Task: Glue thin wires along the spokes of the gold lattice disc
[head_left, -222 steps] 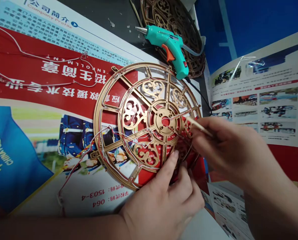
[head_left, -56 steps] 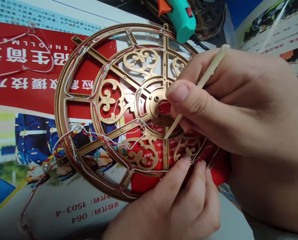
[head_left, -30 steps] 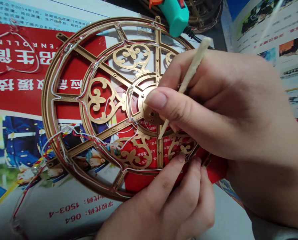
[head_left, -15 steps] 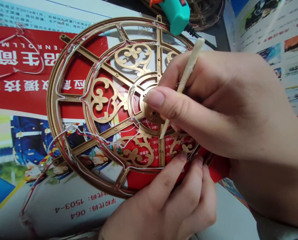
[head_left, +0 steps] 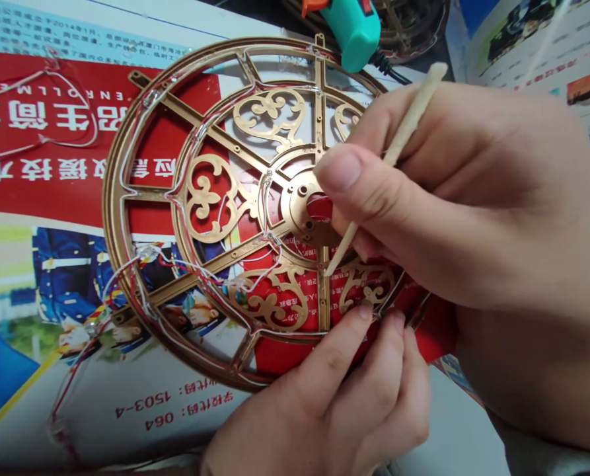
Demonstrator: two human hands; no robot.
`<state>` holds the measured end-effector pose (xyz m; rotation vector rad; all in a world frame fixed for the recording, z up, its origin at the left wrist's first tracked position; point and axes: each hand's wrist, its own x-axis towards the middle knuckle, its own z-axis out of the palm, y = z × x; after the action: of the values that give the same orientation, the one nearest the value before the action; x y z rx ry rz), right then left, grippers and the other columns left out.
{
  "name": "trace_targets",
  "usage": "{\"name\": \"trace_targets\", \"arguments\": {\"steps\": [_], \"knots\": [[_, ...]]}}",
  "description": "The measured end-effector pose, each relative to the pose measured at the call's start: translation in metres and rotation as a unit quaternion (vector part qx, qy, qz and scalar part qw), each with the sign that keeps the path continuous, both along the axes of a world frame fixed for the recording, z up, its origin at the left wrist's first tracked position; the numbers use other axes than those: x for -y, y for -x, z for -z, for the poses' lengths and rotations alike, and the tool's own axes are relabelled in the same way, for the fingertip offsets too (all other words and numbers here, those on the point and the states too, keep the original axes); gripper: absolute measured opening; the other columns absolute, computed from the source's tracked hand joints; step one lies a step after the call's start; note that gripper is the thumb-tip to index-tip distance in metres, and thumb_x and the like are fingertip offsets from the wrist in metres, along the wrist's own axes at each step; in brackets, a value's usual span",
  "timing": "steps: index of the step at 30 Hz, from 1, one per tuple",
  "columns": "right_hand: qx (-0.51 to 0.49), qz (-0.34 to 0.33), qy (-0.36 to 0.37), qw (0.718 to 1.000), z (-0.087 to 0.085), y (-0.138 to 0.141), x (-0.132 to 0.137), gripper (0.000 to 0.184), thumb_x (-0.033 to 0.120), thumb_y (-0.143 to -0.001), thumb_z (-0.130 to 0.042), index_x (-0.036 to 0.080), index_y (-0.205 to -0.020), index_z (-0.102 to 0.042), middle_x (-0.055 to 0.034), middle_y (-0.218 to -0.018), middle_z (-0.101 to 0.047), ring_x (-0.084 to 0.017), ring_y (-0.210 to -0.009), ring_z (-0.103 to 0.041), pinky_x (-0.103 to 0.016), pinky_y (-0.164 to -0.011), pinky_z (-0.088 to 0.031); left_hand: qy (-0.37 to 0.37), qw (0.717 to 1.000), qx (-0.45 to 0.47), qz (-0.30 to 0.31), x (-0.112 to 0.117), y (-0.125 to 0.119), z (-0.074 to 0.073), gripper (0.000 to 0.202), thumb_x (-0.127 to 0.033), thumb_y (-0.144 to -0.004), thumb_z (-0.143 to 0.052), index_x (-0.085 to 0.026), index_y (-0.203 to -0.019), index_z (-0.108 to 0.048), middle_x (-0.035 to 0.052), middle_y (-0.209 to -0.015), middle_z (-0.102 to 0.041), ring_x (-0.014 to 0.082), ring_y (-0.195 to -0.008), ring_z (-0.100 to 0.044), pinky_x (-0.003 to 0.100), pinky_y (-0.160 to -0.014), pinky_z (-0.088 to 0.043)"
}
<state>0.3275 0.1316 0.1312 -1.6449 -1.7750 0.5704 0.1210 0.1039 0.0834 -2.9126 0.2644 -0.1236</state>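
A round gold openwork frame (head_left: 178,221), like a clock face with spokes and scroll ornaments, lies on printed sheets. Thin red and white wires (head_left: 173,264) with clear blobs on them run along its rings. In my right hand (head_left: 438,198) a pale wooden stick (head_left: 416,112) is pinched between thumb and fingers, its narrow lower tip at a spoke below the hub (head_left: 295,205). My left hand (head_left: 339,396) bends its fingers over the lower right of the frame, gripping the rim there. Its thumb is hidden.
A teal glue gun (head_left: 357,36) with a black cord lies beyond the frame, beside another wired round frame (head_left: 413,26). Loose wire (head_left: 71,370) trails at the left. Red and white printed sheets (head_left: 37,125) cover the surface; an opened leaflet (head_left: 532,59) stands at the right.
My right hand has tilted the stick, its upper end swinging right while its tip stays near the same spoke. The frame and sheets appear slightly further right in view. My left hand keeps its hold.
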Motion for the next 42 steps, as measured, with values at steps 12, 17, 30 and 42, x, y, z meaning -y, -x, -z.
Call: {"name": "trace_targets", "arguments": {"steps": [12,17,30,42], "knots": [[0.059,0.051,-0.034,0.996,-0.003,0.015,0.0,0.06,0.072,-0.099,-0.064,0.029,-0.066,-0.037,-0.0012,-0.074,-0.07,-0.02,-0.062,-0.057,-0.041,-0.069,-0.052,0.026,1.0,0.001,0.004,-0.005,-0.002,-0.002,0.058,-0.038,-0.114,-0.029,-0.024,-0.169,-0.043,0.007,-0.176,-0.04,0.0239,-0.162,-0.044,0.039,-0.133,-0.046],[0.063,0.046,-0.002,0.997,-0.001,0.01,0.001,0.05,0.059,-0.098,-0.073,0.03,-0.067,-0.047,0.0007,-0.074,-0.069,-0.02,-0.066,-0.062,-0.038,-0.072,-0.056,0.028,1.0,0.001,-0.001,-0.004,-0.001,-0.002,0.058,-0.039,-0.114,-0.028,-0.026,-0.17,-0.04,0.006,-0.178,-0.036,0.0246,-0.165,-0.039,0.041,-0.136,-0.041],[0.039,0.016,0.046,0.998,0.001,0.003,0.003,0.04,0.045,-0.098,-0.074,0.033,-0.067,-0.051,0.0021,-0.07,-0.069,-0.019,-0.066,-0.064,-0.036,-0.071,-0.058,0.063,0.998,0.021,0.011,-0.008,-0.001,0.0,0.056,-0.03,-0.112,-0.036,-0.025,-0.166,-0.049,0.0027,-0.175,-0.044,0.0232,-0.159,-0.045,0.043,-0.131,-0.044],[0.032,0.077,-0.061,0.995,-0.007,0.002,0.003,0.029,0.038,-0.105,-0.068,0.034,-0.077,-0.06,0.0051,-0.061,-0.061,-0.013,-0.051,-0.049,-0.034,-0.069,-0.055,0.068,0.996,0.047,0.013,-0.009,-0.003,0.0,0.057,-0.028,-0.11,-0.037,-0.021,-0.164,-0.052,0.0024,-0.168,-0.053,0.023,-0.154,-0.051,0.043,-0.129,-0.044]]}}
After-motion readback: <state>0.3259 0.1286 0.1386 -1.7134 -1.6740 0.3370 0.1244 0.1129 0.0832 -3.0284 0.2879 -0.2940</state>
